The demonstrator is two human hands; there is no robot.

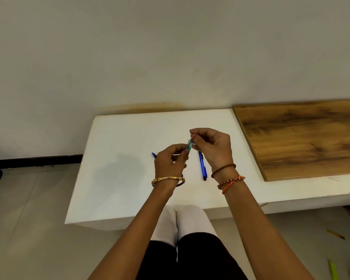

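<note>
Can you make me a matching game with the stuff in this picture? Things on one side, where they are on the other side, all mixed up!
Things:
1. green pen
2. blue pen
3. board
4. bangle

Places:
A. round a wrist
B. far right, by the wall
C. pinched between the left hand and the right hand, up in the air
D. lying flat on the table

Pairs: 1-C, 2-D, 3-B, 4-A
</note>
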